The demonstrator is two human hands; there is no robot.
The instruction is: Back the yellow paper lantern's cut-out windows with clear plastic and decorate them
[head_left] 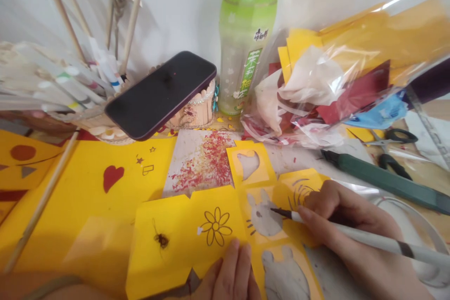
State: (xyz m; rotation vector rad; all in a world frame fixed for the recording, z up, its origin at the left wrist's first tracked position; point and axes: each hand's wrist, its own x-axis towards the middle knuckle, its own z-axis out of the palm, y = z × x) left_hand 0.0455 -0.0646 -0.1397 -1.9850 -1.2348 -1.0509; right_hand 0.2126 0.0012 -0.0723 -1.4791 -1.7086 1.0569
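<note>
My right hand (351, 218) is closed around a white marker (372, 240) with a dark, pointed tip. That tip touches a grey animal-face cut-out (265, 225), on which an eye and whisker lines are drawn. Beneath it lies a yellow card (183, 243), its panels laid out in a cross, with a drawn flower (215, 227) and a dark insect-like figure (161, 240). My left hand (230, 274) rests its fingers flat on the card's lower edge, holding nothing. Other panels carry a smaller grey cut-out (249, 164), a larger one (284, 274) and curved pen lines.
A black phone (163, 91) leans on a small decorated pot (193, 110). Behind stand a green-labelled bottle (246, 47) and a holder of markers (66, 86). At right are a plastic bag of paper scraps (326, 79), scissors (388, 143) and a green cutter (383, 178).
</note>
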